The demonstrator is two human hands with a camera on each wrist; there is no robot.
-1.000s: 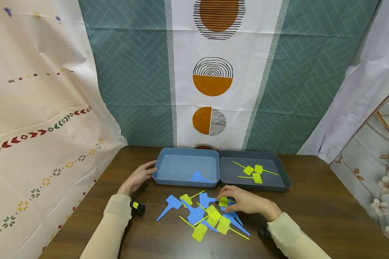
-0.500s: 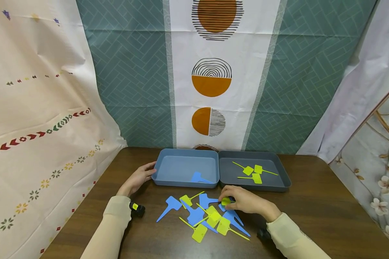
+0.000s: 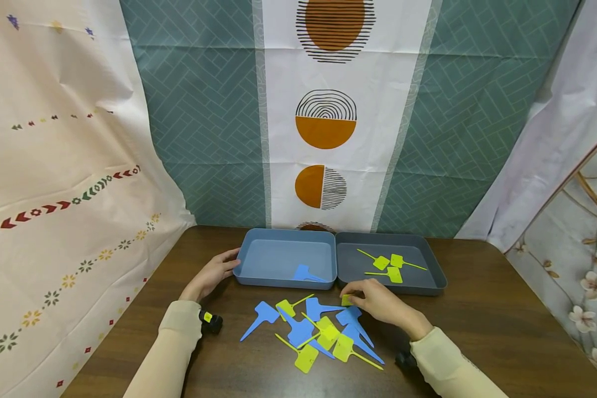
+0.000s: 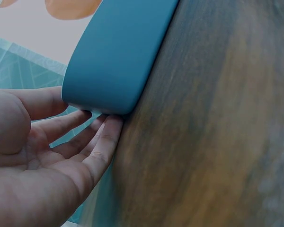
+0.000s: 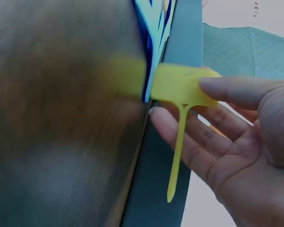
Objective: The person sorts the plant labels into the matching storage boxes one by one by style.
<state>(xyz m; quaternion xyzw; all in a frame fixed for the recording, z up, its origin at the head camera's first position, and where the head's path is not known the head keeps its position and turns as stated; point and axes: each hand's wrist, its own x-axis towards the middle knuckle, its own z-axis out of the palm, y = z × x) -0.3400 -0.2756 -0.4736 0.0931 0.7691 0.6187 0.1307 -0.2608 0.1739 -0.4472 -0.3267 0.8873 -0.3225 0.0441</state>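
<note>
My right hand (image 3: 382, 303) pinches a yellow T-shaped plant label (image 5: 177, 85) between thumb and fingers, its thin stem pointing down in the right wrist view. It is just above the pile, close to the front of the dark grey tray (image 3: 348, 268). Beneath and to the left lie several blue plant labels (image 3: 300, 330) and yellow plant labels (image 3: 306, 358), partly overlapping. My left hand (image 3: 214, 275) rests with fairly straight fingers against the left end of the blue tray (image 4: 118, 56).
Both trays stand side by side at the back of the brown table (image 3: 482, 320). Inside the blue one are blue labels (image 3: 303, 272) at the front right. Three yellow labels (image 3: 394, 274) lie in the grey one. A patterned curtain (image 3: 209, 138) hangs behind.
My right hand has lifted the yellow plant label off the pile and moved it slightly toward the grey tray, uncovering blue labels beneath. My left hand has stayed at the blue tray.
</note>
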